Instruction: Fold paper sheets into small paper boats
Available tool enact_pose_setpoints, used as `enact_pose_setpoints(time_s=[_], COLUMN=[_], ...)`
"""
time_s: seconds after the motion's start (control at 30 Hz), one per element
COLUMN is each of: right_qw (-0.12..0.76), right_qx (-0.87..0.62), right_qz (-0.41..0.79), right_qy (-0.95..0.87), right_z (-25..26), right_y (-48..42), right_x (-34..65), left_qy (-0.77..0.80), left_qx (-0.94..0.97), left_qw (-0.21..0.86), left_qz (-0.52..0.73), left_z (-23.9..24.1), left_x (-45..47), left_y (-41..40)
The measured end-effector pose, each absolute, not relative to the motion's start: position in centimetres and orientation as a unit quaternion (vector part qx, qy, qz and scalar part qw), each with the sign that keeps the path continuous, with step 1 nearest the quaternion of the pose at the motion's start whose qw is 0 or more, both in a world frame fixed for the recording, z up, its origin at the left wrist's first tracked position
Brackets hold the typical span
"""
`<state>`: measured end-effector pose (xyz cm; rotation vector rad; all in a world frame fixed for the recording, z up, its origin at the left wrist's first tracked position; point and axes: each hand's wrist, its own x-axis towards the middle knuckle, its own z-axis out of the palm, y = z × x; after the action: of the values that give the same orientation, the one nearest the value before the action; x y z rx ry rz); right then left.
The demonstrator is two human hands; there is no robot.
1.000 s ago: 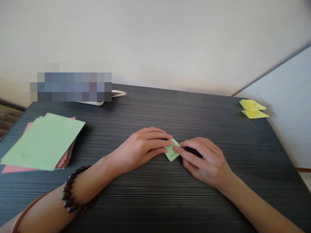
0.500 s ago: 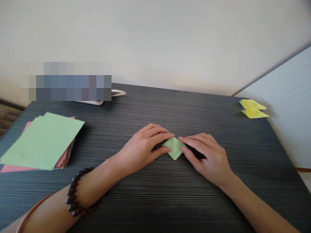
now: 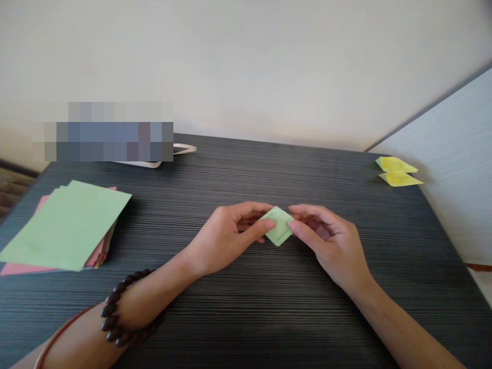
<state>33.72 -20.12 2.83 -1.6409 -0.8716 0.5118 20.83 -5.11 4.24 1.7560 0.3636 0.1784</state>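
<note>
A small square of folded green paper (image 3: 277, 231) is between my two hands, one corner toward me, with crease or flap edges visible on its face. My left hand (image 3: 234, 230) grips it by the left side, thumb on top and fingers behind. On the right side, my right hand (image 3: 332, 230) pinches the corner with the thumb in front; its index finger shows near the upper right edge, and the other fingers curl behind. The paper appears slightly raised from the table.
The dark wood-grain table (image 3: 246, 318) lies below. At left is a stack of coloured sheets, a green sheet (image 3: 69, 225) on top. Two folded yellow paper pieces (image 3: 397, 171) lie at the far right. A blurred-out object with a white edge (image 3: 142, 164) stands at the back left.
The folded green paper has come up a little from the table. My left thumb has moved onto its face, and the fingers of both hands have curled behind it.
</note>
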Motion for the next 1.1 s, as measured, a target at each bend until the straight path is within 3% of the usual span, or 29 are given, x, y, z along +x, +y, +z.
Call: enact_pose_setpoints(time_s=[0.1,0.3,0.73,1.1], right_qw=[0.577,0.535,0.591,0.572], right_qx=[-0.693,-0.698,-0.672,-0.681], right_qz=[0.258,0.331,0.323,0.344], right_qy=[-0.346,-0.342,-0.308,-0.302], right_z=[3.3,4.2,3.9,3.6], right_y=[-19.9,-19.8,-19.7,-19.6], right_x=[33.6,33.7,33.6,33.8], left_qy=[0.182,0.206,0.215,0.212], left_qx=[0.68,0.625,0.601,0.565], left_qw=[0.709,0.753,0.769,0.797], left_qz=[0.041,0.021,0.035,0.013], left_z=[4.4,4.5,4.3,4.1], left_x=[20.9,20.9,20.7,20.7], left_y=[-5.3,-5.1,-5.0,-4.8])
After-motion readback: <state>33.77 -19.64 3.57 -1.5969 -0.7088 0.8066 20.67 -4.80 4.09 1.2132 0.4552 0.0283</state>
